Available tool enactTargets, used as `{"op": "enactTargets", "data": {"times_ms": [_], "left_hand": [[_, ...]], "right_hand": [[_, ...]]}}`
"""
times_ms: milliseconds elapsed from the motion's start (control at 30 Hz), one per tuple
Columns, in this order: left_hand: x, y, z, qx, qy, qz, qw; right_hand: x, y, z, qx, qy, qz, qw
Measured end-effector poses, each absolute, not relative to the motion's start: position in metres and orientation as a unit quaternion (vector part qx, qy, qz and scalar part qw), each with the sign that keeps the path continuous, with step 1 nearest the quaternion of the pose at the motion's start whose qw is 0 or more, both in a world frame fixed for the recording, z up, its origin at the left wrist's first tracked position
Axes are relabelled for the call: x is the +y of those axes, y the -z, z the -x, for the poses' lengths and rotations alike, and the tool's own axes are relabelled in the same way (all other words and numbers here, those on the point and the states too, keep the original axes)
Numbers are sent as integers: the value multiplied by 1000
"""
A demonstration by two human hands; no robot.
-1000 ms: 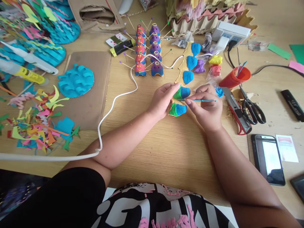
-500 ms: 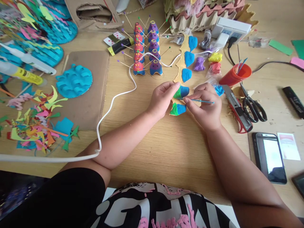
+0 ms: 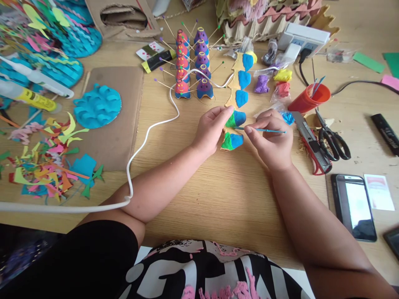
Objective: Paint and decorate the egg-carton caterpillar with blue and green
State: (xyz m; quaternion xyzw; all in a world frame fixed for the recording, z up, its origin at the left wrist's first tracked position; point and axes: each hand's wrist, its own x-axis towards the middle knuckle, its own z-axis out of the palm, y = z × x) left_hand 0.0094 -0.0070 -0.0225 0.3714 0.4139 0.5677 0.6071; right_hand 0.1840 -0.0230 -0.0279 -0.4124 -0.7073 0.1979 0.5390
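My left hand (image 3: 211, 131) grips the left edge of a tan egg-carton strip (image 3: 232, 96). Blue clay patches (image 3: 242, 99) run along the strip's right side, and the two nearest bumps also carry green clay (image 3: 227, 141). Between the fingers of my right hand (image 3: 270, 139) is a thin blue stick (image 3: 274, 131), its tip close to the second-nearest bump. Whether the tip touches the clay cannot be made out. Left of the strip stand two rows of decorated bumps, red (image 3: 182, 88) and purple (image 3: 204, 88), with pins stuck in them.
A white cable (image 3: 149, 128) crosses the table and my left arm. To the right are an orange cup (image 3: 319, 96), a cutter (image 3: 314, 145), scissors (image 3: 335, 141) and a phone (image 3: 355, 207). Paper scraps (image 3: 51, 166) and cardboard (image 3: 121, 120) lie left.
The strip has shifted and turned slightly, its far end moving left and nearer to me. My left hand moved slightly left; my right hand and the stick moved slightly right.
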Motion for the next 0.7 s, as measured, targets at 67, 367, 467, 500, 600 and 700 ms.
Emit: {"op": "enactTargets", "data": {"times_ms": [67, 367, 467, 500, 600, 700], "left_hand": [[-8, 21, -10, 412, -569, -366, 610], [-9, 21, -10, 418, -565, -352, 618], [-10, 20, -10, 420, -560, -355, 620], [-10, 19, -10, 420, -559, -357, 620], [-11, 19, -10, 416, -561, -362, 618], [-10, 20, -10, 414, -563, -366, 615]], "right_hand": [[-23, 28, -184, -710, -202, 409, 537], [-23, 29, -182, -712, -204, 419, 526], [-24, 28, -182, -713, -198, 421, 525], [-24, 28, -182, -714, -196, 420, 525], [-23, 28, -182, -717, -197, 406, 531], [-22, 29, -183, -717, -203, 399, 534]]}}
